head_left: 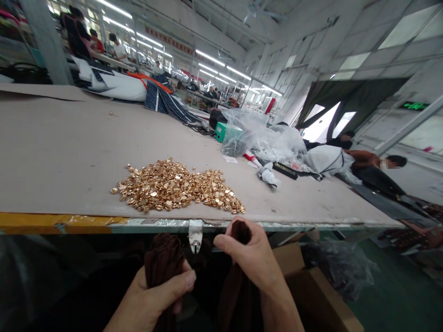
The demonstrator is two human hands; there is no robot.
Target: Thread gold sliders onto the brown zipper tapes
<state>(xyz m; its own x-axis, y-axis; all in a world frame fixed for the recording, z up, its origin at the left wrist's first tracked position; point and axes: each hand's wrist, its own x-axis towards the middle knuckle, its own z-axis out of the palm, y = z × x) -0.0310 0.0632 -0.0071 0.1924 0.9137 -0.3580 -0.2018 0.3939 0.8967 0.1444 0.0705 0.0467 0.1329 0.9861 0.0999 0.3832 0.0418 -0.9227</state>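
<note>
Both my hands are below the front edge of the work table (pixel 69 152), each closed on dark brown fabric (pixel 164 260). My left hand (pixel 155 295) grips a bunched fold of it. My right hand (pixel 247 258) pinches another fold higher up, close to a metal clip (pixel 195 234) fixed on the table edge. A heap of several gold metal buttons (pixel 176 186) lies on the table just beyond my hands.
Crumpled clear plastic bags (pixel 263 136), a green box (pixel 224 132), white cloth and striped fabric (pixel 166 103) lie farther along the table. A cardboard box (pixel 311 286) stands at lower right. A person (pixel 363 163) leans at the table's right end; others work far back.
</note>
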